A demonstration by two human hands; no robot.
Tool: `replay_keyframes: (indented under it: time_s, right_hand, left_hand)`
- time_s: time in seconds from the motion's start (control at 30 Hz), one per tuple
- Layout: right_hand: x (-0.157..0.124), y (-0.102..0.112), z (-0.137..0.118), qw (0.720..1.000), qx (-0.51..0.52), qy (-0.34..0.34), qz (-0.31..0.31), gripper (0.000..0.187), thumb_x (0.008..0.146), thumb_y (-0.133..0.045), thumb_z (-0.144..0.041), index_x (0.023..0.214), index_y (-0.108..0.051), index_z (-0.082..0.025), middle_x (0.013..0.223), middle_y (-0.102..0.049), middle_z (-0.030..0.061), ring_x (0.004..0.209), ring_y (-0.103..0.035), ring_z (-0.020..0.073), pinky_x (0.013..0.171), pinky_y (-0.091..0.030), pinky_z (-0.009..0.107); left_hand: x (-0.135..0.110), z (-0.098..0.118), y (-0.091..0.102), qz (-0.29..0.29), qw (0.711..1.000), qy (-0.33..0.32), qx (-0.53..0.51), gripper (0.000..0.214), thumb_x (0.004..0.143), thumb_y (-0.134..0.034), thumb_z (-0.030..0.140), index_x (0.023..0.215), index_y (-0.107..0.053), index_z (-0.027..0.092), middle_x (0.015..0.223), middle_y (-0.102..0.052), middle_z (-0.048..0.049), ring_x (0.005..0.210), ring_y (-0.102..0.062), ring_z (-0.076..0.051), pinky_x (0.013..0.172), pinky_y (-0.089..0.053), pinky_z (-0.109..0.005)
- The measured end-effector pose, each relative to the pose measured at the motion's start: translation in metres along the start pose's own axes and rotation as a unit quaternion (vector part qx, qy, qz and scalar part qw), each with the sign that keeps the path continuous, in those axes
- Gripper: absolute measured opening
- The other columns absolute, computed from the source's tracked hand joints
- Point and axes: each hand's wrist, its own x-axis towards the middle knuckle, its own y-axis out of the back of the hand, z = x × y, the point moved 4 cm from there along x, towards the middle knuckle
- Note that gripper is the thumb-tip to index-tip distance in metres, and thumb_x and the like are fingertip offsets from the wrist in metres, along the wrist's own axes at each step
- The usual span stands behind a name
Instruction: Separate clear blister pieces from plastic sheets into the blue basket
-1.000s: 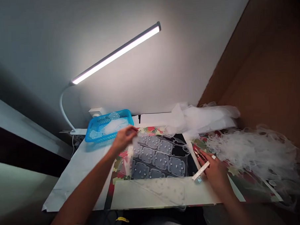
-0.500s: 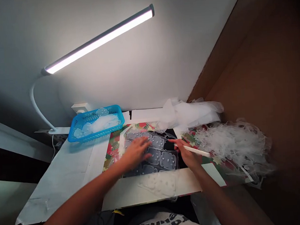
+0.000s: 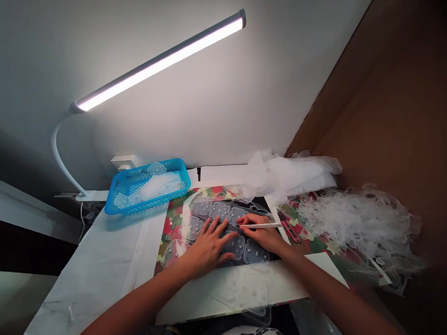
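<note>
A sheer, whitish sheet with rounded panel outlines and small pale dots (image 3: 200, 206) lies over a black surface in front of me. My left hand (image 3: 208, 247) rests on it with fingers spread and nothing held. In my right hand (image 3: 261, 229) is a slim white pen-shaped tool (image 3: 263, 226), pinched between the fingers, its tip pointing left at the sheet close to my left fingertips. Whether the tip touches the sheet, I cannot tell. The sheet's near end hangs over a pale strip (image 3: 192, 292) at the board's front edge.
A blue basket (image 3: 112, 207) with cut sheer pieces stands at the back left. White sheer fabric (image 3: 298, 173) is piled at the back right, beside tangled trimmings (image 3: 363, 225). Red-handled scissors (image 3: 291, 229) lie right of my right hand. A lit bar lamp (image 3: 163, 61) hangs above.
My right hand has moved left with the white tool, now lying more level and nearer my left hand. My left hand has settled onto the sheet. The scissors have come into view.
</note>
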Motion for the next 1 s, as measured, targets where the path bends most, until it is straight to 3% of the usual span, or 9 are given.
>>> replay_keyframes:
  time_s: [0.1, 0.33, 0.73, 0.9, 1.0]
  right_hand:
    - [0.001, -0.001, -0.001, 1.000, -0.020, 0.010, -0.004, 0.014, 0.087, -0.058, -0.028, 0.079, -0.064, -0.018, 0.095, -0.071, 0.0044, 0.085, -0.065, 0.0191, 0.078, -0.046, 0.030]
    - [0.006, -0.004, -0.009, 0.996, -0.082, 0.024, -0.010, 0.011, 0.086, -0.059, -0.026, 0.081, -0.065, -0.018, 0.087, -0.069, 0.0032, 0.076, -0.061, 0.0169, 0.068, -0.043, 0.027]
    - [0.006, -0.009, -0.011, 0.993, -0.113, 0.027, -0.009, 0.009, 0.083, -0.054, -0.015, 0.082, -0.063, -0.019, 0.081, -0.063, 0.0013, 0.071, -0.057, 0.0156, 0.066, -0.043, 0.027]
    - [0.004, -0.023, -0.011, 0.984, -0.147, 0.098, -0.012, 0.013, 0.087, -0.051, -0.016, 0.085, -0.063, -0.019, 0.102, -0.068, 0.0077, 0.096, -0.060, 0.0229, 0.085, -0.048, 0.034]
    - [0.004, -0.023, -0.010, 0.971, -0.197, 0.133, 0.010, 0.020, 0.092, -0.045, -0.017, 0.092, -0.065, -0.020, 0.099, -0.069, 0.0097, 0.097, -0.062, 0.0250, 0.089, -0.048, 0.039]
  left_hand:
    - [0.006, -0.003, -0.002, 0.028, 1.000, 0.005, 0.001, 0.050, 0.095, -0.048, 0.049, 0.140, -0.046, 0.027, 0.152, -0.039, -0.0121, 0.143, -0.030, -0.030, 0.116, -0.024, -0.053]
    - [-0.001, -0.009, -0.019, 0.030, 0.999, -0.003, 0.009, 0.057, 0.095, -0.046, 0.051, 0.148, -0.035, 0.031, 0.161, -0.019, -0.0086, 0.147, -0.017, -0.031, 0.116, -0.023, -0.051]
    - [0.001, -0.006, -0.014, 0.007, 1.000, 0.015, 0.004, 0.055, 0.094, -0.050, 0.046, 0.145, -0.040, 0.029, 0.161, -0.018, -0.0102, 0.146, -0.016, -0.035, 0.116, -0.023, -0.053]
    - [0.001, -0.006, -0.015, 0.012, 1.000, 0.012, 0.008, 0.056, 0.092, -0.054, 0.042, 0.145, -0.039, 0.030, 0.162, -0.015, -0.0094, 0.146, -0.016, -0.036, 0.115, -0.024, -0.054]
    - [0.002, -0.006, -0.017, 0.018, 1.000, 0.012, 0.006, 0.055, 0.092, -0.055, 0.040, 0.144, -0.041, 0.031, 0.162, -0.013, -0.0088, 0.146, -0.015, -0.037, 0.114, -0.025, -0.055]
